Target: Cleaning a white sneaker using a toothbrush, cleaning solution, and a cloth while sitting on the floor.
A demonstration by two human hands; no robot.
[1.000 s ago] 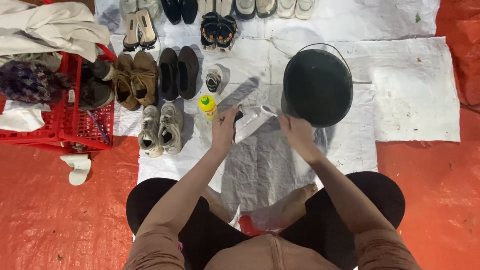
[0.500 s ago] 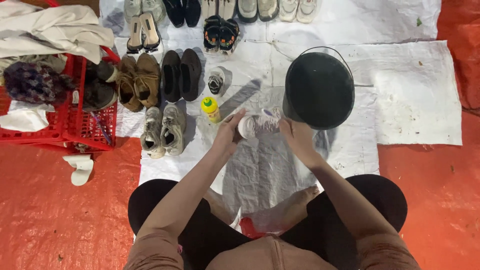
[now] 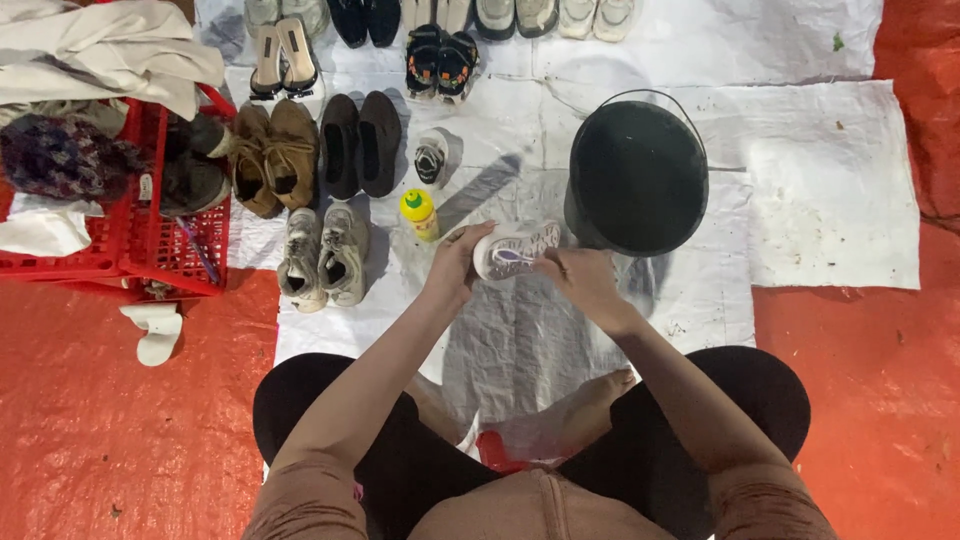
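White sheet (image 3: 820, 200); sneaker (image 3: 515, 250) in 2 hands

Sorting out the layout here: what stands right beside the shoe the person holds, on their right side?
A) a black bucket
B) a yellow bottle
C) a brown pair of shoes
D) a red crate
A: the black bucket stands just right of the small white shoe held in both hands.

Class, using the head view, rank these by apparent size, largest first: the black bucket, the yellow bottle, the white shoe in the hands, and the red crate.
1. Red crate, though partly cut off and covered.
2. Black bucket.
3. White shoe.
4. Yellow bottle.
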